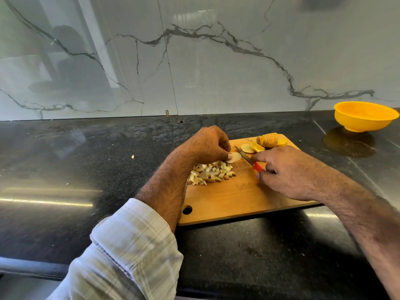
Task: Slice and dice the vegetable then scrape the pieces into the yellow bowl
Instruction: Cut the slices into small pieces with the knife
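Note:
A wooden cutting board (227, 202) lies on the black counter. My left hand (205, 146) pinches a round potato slice (234, 157) flat on the board. My right hand (287, 169) grips a red-handled knife (249, 160), with the blade tip pointing at that slice. A pile of diced potato pieces (211, 173) sits just below my left hand. More potato slices (251, 148) and a sliced potato end (269, 140) lie at the board's far right corner. The yellow bowl (364, 116) stands on the counter, far right, apart from the board.
The black stone counter (86, 169) runs wide to the left, with a small potato scrap (132, 156) on it. A marble-look wall (194, 61) rises behind. The counter's front edge runs below my left sleeve (121, 252).

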A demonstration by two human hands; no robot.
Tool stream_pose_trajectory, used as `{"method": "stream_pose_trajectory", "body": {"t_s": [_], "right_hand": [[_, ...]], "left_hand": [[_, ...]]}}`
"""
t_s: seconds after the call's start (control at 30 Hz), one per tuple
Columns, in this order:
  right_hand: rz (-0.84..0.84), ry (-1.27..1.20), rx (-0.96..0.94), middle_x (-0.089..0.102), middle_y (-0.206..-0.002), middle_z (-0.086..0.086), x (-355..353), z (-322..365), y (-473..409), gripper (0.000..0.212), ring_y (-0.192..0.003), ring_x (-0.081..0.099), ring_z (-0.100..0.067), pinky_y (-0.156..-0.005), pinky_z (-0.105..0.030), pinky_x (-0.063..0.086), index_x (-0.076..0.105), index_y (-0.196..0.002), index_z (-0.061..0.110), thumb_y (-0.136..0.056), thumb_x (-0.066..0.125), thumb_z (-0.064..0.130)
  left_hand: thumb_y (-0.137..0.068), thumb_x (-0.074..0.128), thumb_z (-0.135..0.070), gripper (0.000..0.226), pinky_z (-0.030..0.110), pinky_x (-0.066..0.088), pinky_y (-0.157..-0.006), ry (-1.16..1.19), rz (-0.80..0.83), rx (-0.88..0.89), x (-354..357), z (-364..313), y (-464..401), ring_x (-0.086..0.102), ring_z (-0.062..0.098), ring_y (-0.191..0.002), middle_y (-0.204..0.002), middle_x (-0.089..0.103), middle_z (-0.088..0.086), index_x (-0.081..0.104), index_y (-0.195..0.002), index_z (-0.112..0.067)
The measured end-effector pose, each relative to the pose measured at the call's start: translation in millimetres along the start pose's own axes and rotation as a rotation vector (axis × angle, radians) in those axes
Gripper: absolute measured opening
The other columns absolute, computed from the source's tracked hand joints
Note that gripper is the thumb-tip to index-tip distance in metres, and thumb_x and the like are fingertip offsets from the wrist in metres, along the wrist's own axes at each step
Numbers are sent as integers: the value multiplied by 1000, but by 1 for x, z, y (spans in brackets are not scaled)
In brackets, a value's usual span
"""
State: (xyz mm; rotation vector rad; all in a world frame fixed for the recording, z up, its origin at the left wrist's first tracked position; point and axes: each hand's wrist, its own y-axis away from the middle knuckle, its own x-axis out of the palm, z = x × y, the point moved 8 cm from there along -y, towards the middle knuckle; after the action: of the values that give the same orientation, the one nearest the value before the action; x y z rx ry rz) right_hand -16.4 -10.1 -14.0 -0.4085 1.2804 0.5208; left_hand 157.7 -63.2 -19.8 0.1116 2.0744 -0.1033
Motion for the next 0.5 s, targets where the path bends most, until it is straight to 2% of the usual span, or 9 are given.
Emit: {"method": "stream_pose_trajectory", "body": {"t_s": [0.1, 0.27, 0.37, 0.43, 0.5], "right_hand": [[-20, -7, 0, 60, -73, 13, -2, -2, 0, 40, -70, 59, -4, -64, -23, 47, 58, -141, 28, -102, 58, 37], [-15, -16, -2, 62, -71, 11, -1, -1, 0, 40, -69, 60, -5, -66, -27, 52, 58, -141, 28, -102, 59, 36], [-43, -6, -1, 59, -72, 13, -4, -2, 0, 37, -68, 56, -3, -61, -23, 44, 60, -139, 29, -102, 59, 35], [-50, -6, -2, 60, -75, 14, -5, -2, 1, 37, -71, 57, -2, -63, -23, 47, 60, -138, 29, -102, 59, 36], [-38, -4, 0, 62, -80, 15, -3, 0, 1, 39, -76, 60, -4, -69, -26, 53, 59, -140, 29, -102, 59, 37]], "left_hand": [[-93, 78, -33, 15, 27, 54, -84, -24, 6, -19, -1, 4, 0, 65, 9, -99, -103, 69, -6, 72, -102, -23], [-100, 69, -22, 14, 29, 53, -89, 15, 18, -4, -1, 0, 3, 65, 12, -103, -111, 70, 0, 73, -112, -17], [-101, 68, -22, 14, 31, 55, -91, 15, 10, 1, -1, -2, 4, 65, 13, -103, -110, 71, 0, 73, -113, -16], [-99, 72, -25, 15, 28, 54, -86, 17, 15, 6, -1, -2, 3, 66, 12, -102, -108, 71, -1, 73, -111, -17], [-92, 79, -32, 21, 22, 49, -75, 18, 32, 16, 0, -3, 3, 65, 8, -97, -104, 70, -5, 74, -107, -19]]}}
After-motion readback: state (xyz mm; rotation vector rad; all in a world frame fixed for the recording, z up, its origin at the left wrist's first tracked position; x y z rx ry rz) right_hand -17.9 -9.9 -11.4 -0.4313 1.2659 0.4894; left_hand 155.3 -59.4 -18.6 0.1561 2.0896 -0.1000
